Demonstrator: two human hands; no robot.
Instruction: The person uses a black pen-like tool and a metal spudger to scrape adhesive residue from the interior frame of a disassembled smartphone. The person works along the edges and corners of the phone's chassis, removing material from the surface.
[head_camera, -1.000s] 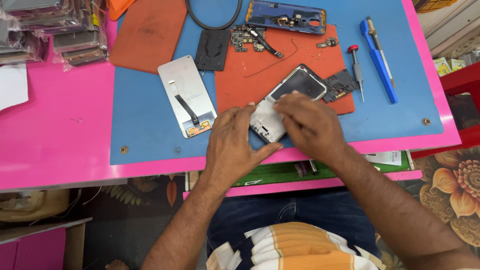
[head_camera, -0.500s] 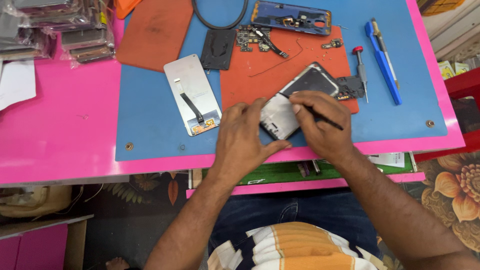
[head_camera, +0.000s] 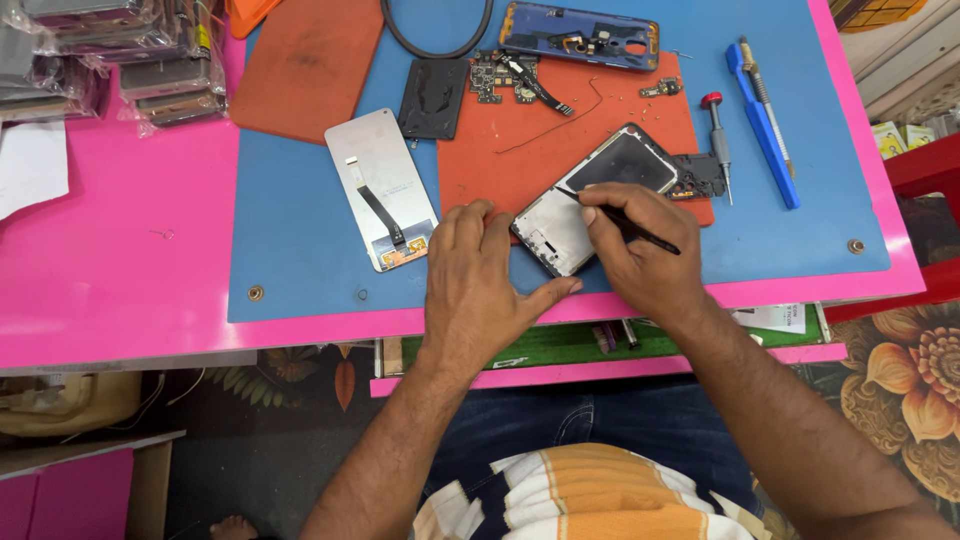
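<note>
An opened phone frame (head_camera: 590, 195) lies tilted on an orange mat (head_camera: 560, 130) atop the blue work mat (head_camera: 300, 230). My left hand (head_camera: 480, 290) lies flat against the frame's near corner, thumb along its lower edge, steadying it. My right hand (head_camera: 640, 250) grips a thin black tool (head_camera: 625, 225) like a pen, its tip resting on the frame's inner metal plate.
A detached screen panel with flex cable (head_camera: 380, 190) lies left of my hands. Farther back are a circuit board (head_camera: 500, 75), a black plate (head_camera: 432, 97), a blue phone back cover (head_camera: 580, 35), a red-capped screwdriver (head_camera: 717, 135), a blue tool (head_camera: 760, 120) and a second orange mat (head_camera: 305, 65). Bagged parts (head_camera: 120, 60) sit far left.
My right hand, which covered the frame a second ago, has lifted back and now holds the black tool with its tip on the frame. The left hand has stayed on the corner.
</note>
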